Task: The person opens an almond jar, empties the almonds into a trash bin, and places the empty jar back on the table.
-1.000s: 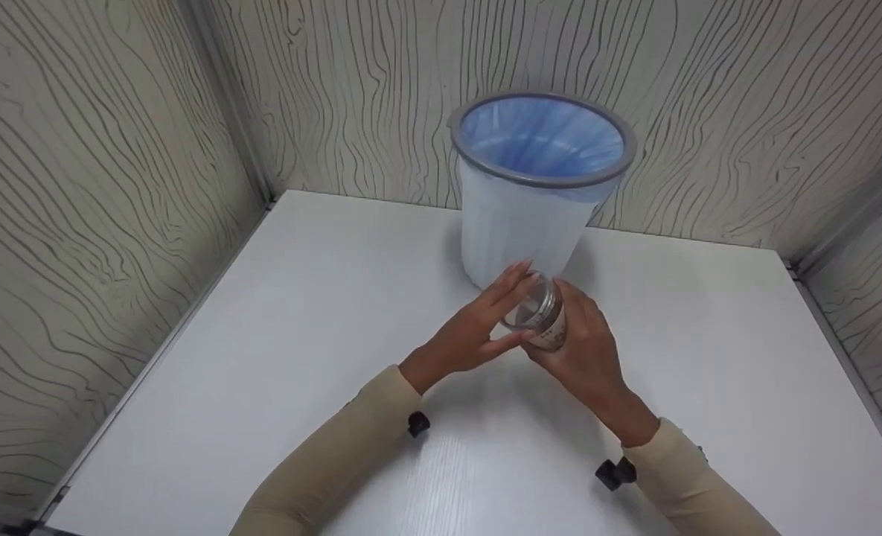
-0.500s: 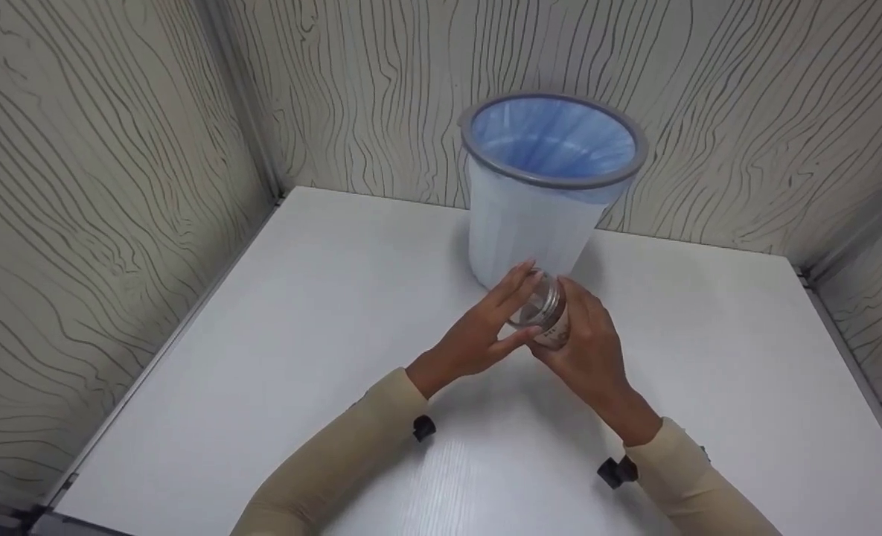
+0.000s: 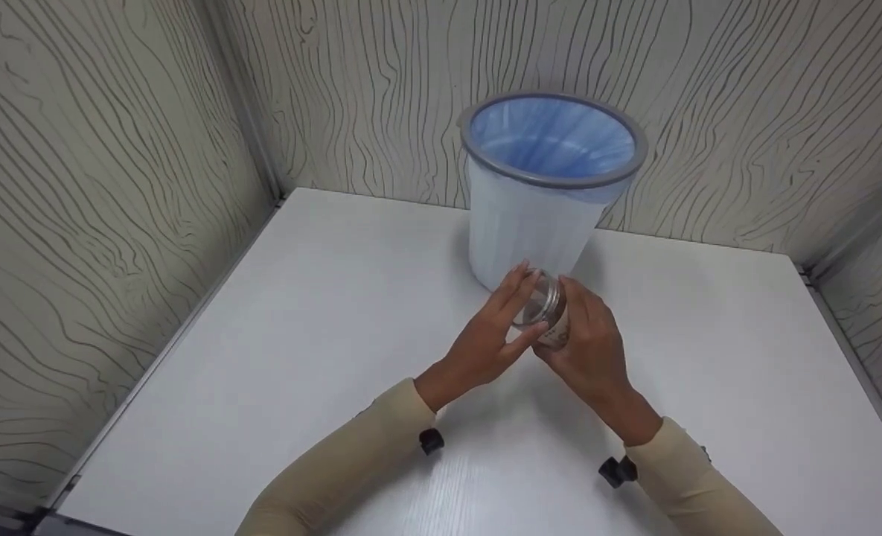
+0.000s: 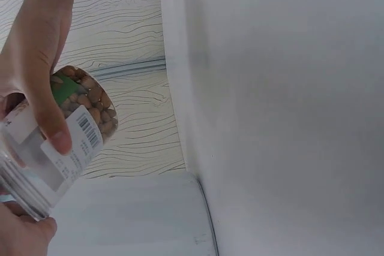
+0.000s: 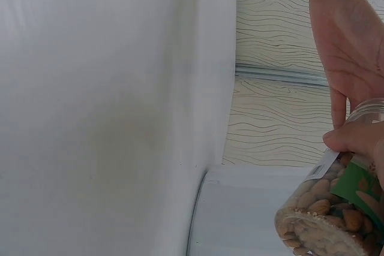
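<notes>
A clear plastic jar of almonds (image 3: pixel 555 332) is held tilted between both hands above the table, its ridged clear top end toward the left. My right hand (image 3: pixel 588 350) grips the jar body, with the thumb lying along the label in the left wrist view. My left hand (image 3: pixel 485 344) spans the top end, fingers on the far side and thumb on the near side. Almonds gather at the jar's base (image 5: pixel 324 232), beside a green label patch (image 5: pixel 359 187). A white barcode label (image 4: pixel 78 142) faces the left wrist camera. The right palm is hidden behind the jar.
Behind the hands stands a white bin (image 3: pixel 522 223) with a grey rim and a blue liner (image 3: pixel 552 141). The white tabletop (image 3: pixel 321 298) extends around it. Wood-grain panels (image 3: pixel 359 97) enclose the back and sides.
My left hand has shifted slightly right, its thumb moving along the jar's top end. The right hand keeps its grip on the jar. The head view has turned slightly left.
</notes>
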`<state>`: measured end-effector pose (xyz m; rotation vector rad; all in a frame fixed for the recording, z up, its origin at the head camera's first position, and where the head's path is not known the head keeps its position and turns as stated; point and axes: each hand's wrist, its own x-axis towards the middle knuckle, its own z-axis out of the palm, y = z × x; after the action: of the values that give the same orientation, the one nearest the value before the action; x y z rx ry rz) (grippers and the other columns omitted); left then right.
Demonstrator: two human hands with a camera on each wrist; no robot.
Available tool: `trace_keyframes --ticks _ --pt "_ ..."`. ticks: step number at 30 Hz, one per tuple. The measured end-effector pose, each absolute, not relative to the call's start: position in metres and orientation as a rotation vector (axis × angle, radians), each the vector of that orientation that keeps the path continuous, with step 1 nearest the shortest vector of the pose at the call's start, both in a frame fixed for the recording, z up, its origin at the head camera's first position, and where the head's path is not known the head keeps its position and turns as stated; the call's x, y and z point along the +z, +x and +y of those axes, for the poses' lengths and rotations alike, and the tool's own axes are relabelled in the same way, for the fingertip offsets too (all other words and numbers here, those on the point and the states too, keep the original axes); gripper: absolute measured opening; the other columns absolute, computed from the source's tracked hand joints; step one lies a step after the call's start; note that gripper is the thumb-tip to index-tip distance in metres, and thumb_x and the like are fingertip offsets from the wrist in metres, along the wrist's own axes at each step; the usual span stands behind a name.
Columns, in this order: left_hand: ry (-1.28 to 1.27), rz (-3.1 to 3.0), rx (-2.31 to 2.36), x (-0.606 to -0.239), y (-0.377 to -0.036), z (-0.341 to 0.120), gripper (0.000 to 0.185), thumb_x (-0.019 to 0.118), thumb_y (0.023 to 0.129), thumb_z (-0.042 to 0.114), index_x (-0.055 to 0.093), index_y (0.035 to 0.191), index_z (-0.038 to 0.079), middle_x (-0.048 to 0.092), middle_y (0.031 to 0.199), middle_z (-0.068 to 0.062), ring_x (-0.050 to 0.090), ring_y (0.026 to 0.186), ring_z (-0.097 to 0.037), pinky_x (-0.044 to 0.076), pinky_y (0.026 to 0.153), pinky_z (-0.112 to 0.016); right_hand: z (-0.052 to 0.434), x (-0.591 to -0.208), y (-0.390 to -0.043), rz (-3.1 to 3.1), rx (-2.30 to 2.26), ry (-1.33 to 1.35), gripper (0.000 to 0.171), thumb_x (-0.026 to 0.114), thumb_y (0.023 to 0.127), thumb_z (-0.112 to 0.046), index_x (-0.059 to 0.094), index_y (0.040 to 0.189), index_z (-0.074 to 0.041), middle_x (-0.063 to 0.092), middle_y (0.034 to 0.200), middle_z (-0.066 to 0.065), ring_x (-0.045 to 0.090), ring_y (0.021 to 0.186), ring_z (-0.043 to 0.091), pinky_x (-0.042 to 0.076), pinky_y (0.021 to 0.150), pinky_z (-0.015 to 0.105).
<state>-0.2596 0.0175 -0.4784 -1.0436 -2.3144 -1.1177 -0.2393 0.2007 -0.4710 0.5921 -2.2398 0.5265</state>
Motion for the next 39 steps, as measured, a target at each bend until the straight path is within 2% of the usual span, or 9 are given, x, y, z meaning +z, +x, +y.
trace_keyframes --ticks 6,22,31,39 --pt "-0.999 -2.353 -1.116 -0.476 -0.255 0.019 0.070 0.052 0.106 0.042 0.021 0.164 0.017 0.018 0.169 -0.009 0.018 0.154 -0.017 0.031 0.118 -0.032 0.202 -0.473 -0.239 -2.243 0.518 0.593 0.094 0.096 0.064 -0.016 0.049 0.142 0.007 0.059 0.134 0.023 0.060 0.120 0.038 0.050 0.100 0.053" --pt "-1.122 -2.307 -1.140 -0.480 -0.263 0.010 0.080 0.062 0.102 0.041 0.020 0.164 0.014 0.013 0.170 -0.009 0.014 0.155 -0.020 0.029 0.119 -0.032 0.203 -0.473 -0.237 -2.236 0.477 0.590 0.095 0.097 0.062 -0.013 0.048 0.142 0.006 0.060 0.133 0.023 0.060 0.120 0.039 0.048 0.102 0.054" --pt "-1.343 -2.205 -1.110 -0.480 -0.283 0.000 0.085 0.071 0.097 0.035 0.022 0.163 0.012 0.010 0.170 -0.008 0.013 0.156 -0.021 0.029 0.118 -0.030 0.202 -0.471 -0.236 -2.248 0.503 0.593 0.099 0.098 0.061 -0.013 0.047 0.144 0.006 0.058 0.136 0.022 0.058 0.123 0.039 0.047 0.104 0.054" --pt "-1.484 -2.106 -1.076 -0.481 -0.294 -0.007 0.079 0.071 0.097 0.030 0.028 0.162 0.015 0.015 0.170 -0.008 0.014 0.156 -0.025 0.028 0.119 -0.034 0.200 -0.470 -0.235 -2.250 0.512 0.606 0.101 0.099 0.060 -0.015 0.047 0.144 0.005 0.058 0.135 0.021 0.059 0.122 0.038 0.047 0.103 0.053"
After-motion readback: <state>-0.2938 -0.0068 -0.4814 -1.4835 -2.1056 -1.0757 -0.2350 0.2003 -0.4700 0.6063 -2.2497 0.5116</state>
